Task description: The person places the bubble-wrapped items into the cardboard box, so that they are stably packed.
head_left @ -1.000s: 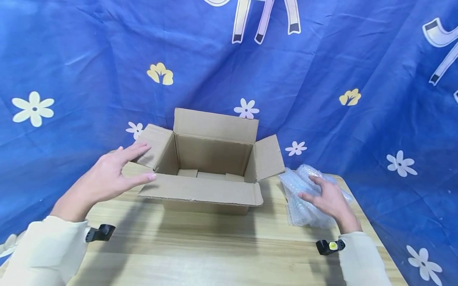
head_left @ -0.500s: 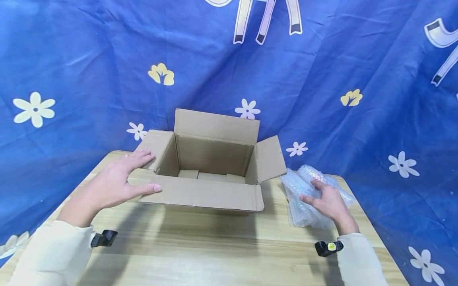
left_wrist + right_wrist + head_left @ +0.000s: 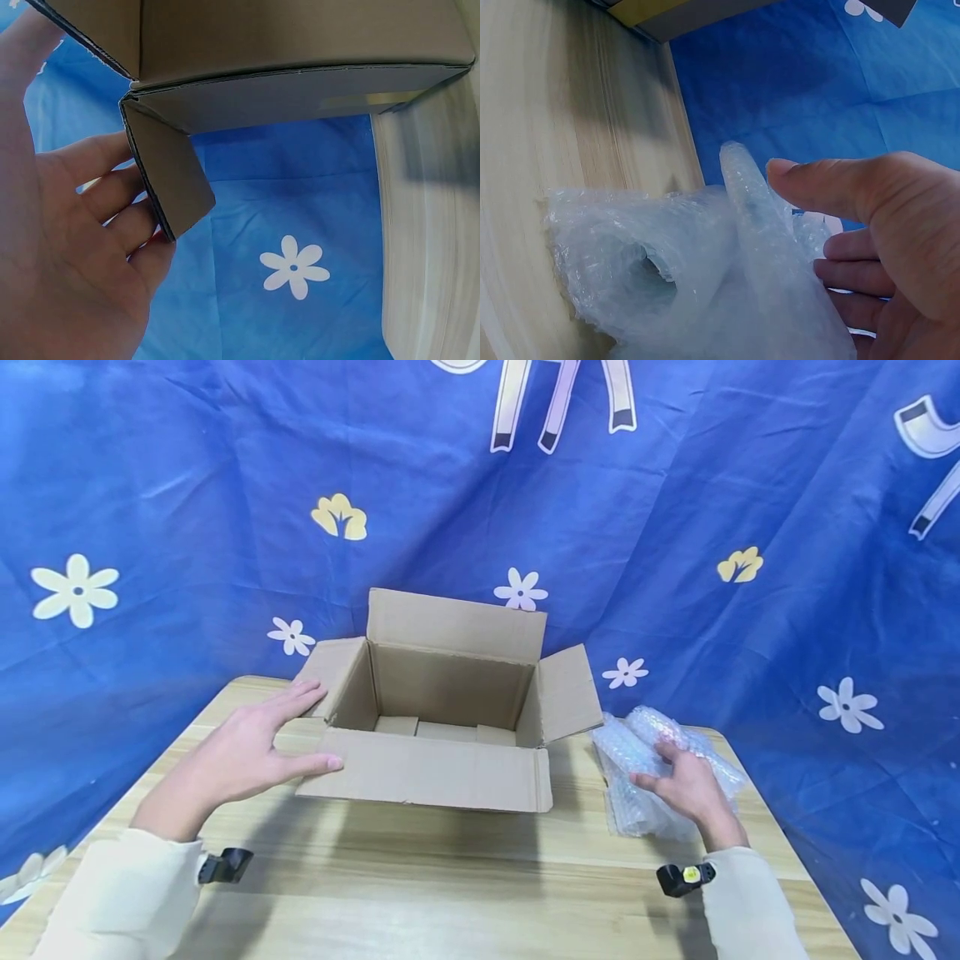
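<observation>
A cardboard box [image 3: 450,689] stands with its four flaps spread outward. My left hand [image 3: 238,752] lies at its left side with straight fingers on the left flap [image 3: 335,674] and the thumb at the front flap's [image 3: 427,768] left end. In the left wrist view those fingers [image 3: 112,191] rest against the flap's outer face. At the table's right, my right hand [image 3: 693,783] is over crumpled bubble wrap [image 3: 637,802]. The right wrist view has the thumb [image 3: 832,184] spread from the other fingers beside a rolled fold of bubble wrap [image 3: 754,217]; the fingertips seem to touch it.
Behind the wooden table [image 3: 420,893] hangs a blue cloth [image 3: 187,568] printed with flowers. The box's right flap [image 3: 570,693] leans out close to the bubble wrap. Table edges run down on the left and right.
My left hand has come lower and slightly right, and the left flap under it has tilted down. The front flap also hangs lower. The right hand has barely moved at the bubble wrap.
</observation>
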`<state>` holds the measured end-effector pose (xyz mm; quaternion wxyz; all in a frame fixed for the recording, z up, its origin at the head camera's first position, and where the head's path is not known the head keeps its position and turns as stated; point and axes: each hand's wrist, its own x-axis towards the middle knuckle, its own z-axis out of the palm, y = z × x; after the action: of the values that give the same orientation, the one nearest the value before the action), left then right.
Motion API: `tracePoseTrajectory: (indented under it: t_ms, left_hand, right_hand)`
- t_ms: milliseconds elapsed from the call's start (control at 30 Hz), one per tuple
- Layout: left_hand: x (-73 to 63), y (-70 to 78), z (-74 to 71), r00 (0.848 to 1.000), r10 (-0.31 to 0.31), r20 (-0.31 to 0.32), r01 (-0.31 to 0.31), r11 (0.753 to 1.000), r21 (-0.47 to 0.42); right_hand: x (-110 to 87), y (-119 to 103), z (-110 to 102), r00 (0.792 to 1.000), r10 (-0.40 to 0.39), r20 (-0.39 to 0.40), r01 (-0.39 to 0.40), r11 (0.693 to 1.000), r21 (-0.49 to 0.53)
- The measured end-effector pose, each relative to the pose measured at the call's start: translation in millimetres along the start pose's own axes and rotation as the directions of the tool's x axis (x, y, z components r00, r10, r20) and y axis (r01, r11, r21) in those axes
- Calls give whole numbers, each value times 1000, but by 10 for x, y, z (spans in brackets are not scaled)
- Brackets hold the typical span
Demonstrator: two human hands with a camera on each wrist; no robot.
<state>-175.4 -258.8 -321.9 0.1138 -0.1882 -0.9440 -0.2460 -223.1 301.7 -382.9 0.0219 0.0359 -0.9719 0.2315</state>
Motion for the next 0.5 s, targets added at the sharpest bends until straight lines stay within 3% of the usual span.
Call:
tracePoseTrajectory:
  t_ms: [267, 500]
  left_hand:
    - [-4, -18, 17, 1000, -5, 15, 5, 1000, -5]
    - [17, -26, -17, 997, -23, 69, 24, 1000, -12]
  right_hand:
    - [67, -22, 33, 999, 28, 40, -27, 999, -20]
    - [122, -63, 13, 991, 92, 95, -89, 995, -36]
